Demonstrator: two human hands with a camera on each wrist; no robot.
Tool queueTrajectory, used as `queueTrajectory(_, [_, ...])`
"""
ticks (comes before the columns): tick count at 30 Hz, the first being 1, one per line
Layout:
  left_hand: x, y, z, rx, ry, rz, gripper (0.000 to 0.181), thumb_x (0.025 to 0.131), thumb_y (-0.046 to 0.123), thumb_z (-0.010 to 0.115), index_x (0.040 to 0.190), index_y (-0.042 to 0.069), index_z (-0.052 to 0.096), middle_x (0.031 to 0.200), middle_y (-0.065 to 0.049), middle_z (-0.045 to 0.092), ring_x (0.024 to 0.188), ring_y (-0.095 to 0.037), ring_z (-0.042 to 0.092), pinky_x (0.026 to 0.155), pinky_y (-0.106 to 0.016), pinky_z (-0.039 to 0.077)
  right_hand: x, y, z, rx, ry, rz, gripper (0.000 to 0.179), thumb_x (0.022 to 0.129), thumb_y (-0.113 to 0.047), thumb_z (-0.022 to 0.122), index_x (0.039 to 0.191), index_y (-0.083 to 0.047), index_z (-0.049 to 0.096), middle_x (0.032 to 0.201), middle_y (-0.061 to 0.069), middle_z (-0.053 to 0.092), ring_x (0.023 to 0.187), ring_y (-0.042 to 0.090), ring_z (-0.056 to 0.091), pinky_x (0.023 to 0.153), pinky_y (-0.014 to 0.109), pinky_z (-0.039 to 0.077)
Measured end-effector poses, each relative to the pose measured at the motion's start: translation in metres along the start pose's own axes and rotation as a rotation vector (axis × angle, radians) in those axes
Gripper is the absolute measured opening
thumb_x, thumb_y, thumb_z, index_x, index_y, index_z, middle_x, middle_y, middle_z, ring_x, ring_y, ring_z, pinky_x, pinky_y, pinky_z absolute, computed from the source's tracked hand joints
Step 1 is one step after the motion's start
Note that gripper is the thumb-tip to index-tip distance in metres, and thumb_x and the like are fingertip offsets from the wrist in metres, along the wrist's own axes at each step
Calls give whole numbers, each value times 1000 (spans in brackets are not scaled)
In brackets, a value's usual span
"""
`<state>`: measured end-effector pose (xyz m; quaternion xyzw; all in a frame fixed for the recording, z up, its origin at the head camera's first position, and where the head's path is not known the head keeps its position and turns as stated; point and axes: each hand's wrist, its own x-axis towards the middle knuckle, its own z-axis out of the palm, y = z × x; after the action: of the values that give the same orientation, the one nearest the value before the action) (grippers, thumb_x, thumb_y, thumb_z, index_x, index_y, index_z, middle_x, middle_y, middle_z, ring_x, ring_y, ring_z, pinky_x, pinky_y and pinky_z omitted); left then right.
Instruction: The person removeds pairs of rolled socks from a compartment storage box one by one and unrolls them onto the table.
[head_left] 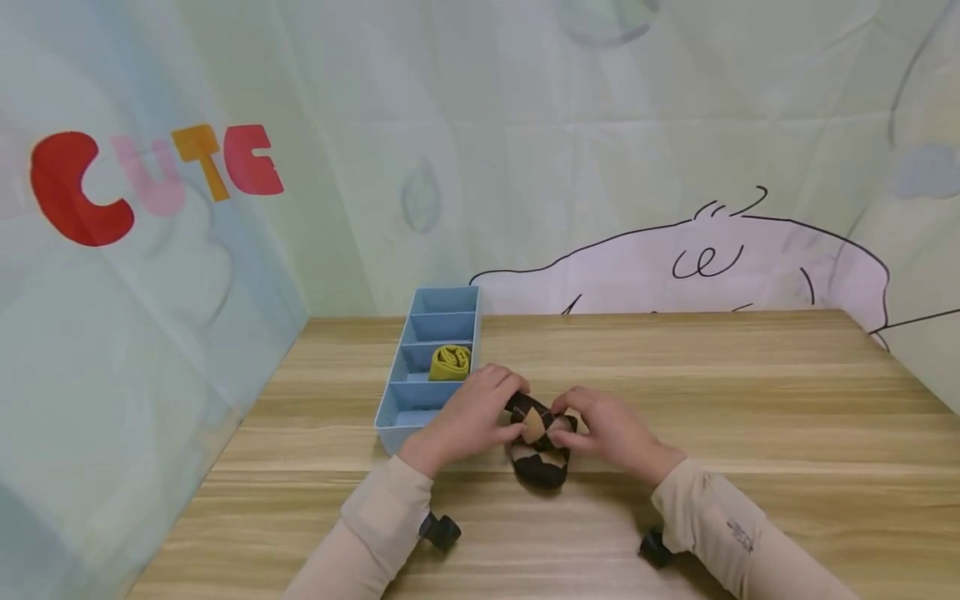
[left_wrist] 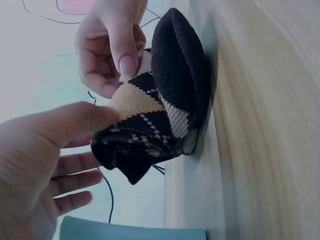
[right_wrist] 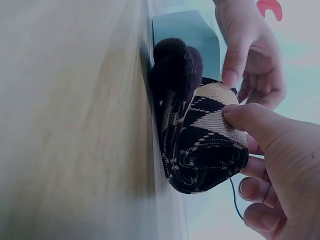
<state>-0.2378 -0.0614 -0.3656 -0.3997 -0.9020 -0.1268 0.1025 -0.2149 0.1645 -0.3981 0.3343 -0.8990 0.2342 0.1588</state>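
Observation:
A pair of black socks (head_left: 542,472) with a beige and white diamond pattern lies on the table, partly rolled up from one end. The dark toe part (left_wrist: 180,70) sticks out flat from under the roll. My left hand (head_left: 474,417) pinches one side of the roll, its thumb on the beige diamond and the fingers behind. From the other side my right hand (head_left: 611,432) pinches the same roll, thumb on top. The roll's spiral end (right_wrist: 212,160) shows in the right wrist view.
Left of the socks stands a light blue divided box (head_left: 384,417) with several compartments in a row. A yellow-green rolled sock (head_left: 451,363) sits in one of them. The wooden table (head_left: 750,383) ends at a printed cloth backdrop (head_left: 525,167).

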Motion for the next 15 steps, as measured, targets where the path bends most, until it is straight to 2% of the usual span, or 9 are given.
queueTrajectory(5, [-2,3,-1,28,117,62,37,79,27,77,108,12,61,109,-2,62,107,-19,55,98,-36,44,3,2,0,43,-11,46,21,85,-25,72,100,-12,66,93,-2,68,74,8,58,66,21,49])
queueTrajectory(9, [-5,6,0,68,187,139,34,75,27,80,100,13,62,101,0,62,100,-17,57,87,-34,47,5,4,0,56,-25,69,19,87,-24,71,99,-12,66,93,-1,68,68,10,54,60,18,43])
queueTrajectory(12, [-9,10,4,79,194,185,29,75,26,81,94,14,62,94,2,62,94,-16,57,81,-32,46,6,6,1,45,-31,92,18,87,-25,70,99,-12,66,94,-1,68,68,10,54,60,18,42])
queueTrajectory(15, [-12,15,6,71,134,214,26,76,27,79,92,15,63,90,4,61,88,-13,57,79,-29,46,8,8,1,21,-21,111,19,87,-26,71,99,-12,66,94,-1,68,71,9,57,62,19,46])
